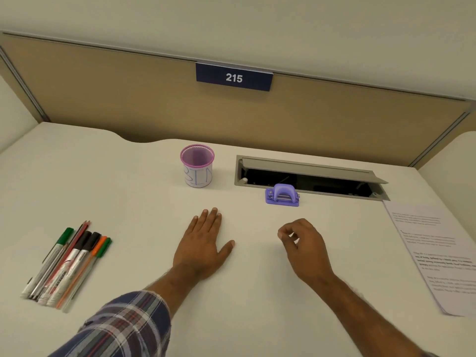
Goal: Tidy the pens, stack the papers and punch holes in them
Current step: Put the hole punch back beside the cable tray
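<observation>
Several pens, markers and pencils (pixel 68 264) lie side by side at the left of the white desk (pixel 128 197). A pink mesh pen cup (pixel 197 165) with a paper label stands upright at the back middle. A purple hole punch (pixel 282 195) sits to its right, in front of the cable slot. Printed papers (pixel 435 253) lie in a loose pile at the right edge, partly out of frame. My left hand (pixel 204 244) rests flat on the desk, fingers extended, holding nothing. My right hand (pixel 302 244) hovers with fingers loosely curled and empty.
An open grey cable slot (pixel 309 177) with a raised lid is cut into the desk behind the punch. A tan partition (pixel 128 99) with a blue sign reading 215 closes off the back. The desk's rear edge has a curved notch at the left.
</observation>
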`<state>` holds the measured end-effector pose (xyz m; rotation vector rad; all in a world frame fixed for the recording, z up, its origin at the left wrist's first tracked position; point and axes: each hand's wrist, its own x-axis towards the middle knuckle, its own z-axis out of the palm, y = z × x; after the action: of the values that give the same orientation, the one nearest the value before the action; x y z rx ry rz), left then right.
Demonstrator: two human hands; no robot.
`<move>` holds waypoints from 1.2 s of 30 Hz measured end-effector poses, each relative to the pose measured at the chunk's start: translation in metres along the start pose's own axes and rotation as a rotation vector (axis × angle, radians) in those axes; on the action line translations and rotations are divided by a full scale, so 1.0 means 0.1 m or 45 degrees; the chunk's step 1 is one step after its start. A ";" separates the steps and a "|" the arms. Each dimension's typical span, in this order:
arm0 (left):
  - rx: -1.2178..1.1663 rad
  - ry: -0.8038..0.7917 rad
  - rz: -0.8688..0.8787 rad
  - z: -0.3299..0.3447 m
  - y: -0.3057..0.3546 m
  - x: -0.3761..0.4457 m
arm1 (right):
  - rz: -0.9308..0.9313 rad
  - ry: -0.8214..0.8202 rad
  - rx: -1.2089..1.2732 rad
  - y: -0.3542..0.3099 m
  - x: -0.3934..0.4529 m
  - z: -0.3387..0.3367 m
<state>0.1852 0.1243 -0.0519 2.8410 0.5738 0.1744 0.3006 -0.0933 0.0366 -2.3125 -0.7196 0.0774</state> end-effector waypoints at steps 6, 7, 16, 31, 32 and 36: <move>-0.063 0.014 -0.009 0.04 0.00 0.01 | -0.110 0.034 0.162 -0.51 0.61 0.34; -0.072 0.017 -0.014 0.04 0.00 0.01 | -0.129 0.038 0.179 -0.62 0.73 0.41; -0.113 0.047 -0.018 0.07 0.02 -0.01 | -0.196 0.130 0.361 -1.39 1.71 0.92; -0.093 0.023 -0.019 0.05 0.00 0.01 | -0.093 0.132 0.356 -1.35 1.79 0.91; -0.092 0.020 -0.017 0.05 -0.01 0.01 | -0.091 0.131 0.358 -1.27 1.70 0.88; -0.040 0.011 -0.003 0.02 0.01 0.02 | -0.019 0.124 0.312 -0.86 1.21 0.72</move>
<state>0.1879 0.1240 -0.0534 2.8104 0.5712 0.1941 0.3439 0.0645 0.0553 -2.0620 -0.6406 0.0427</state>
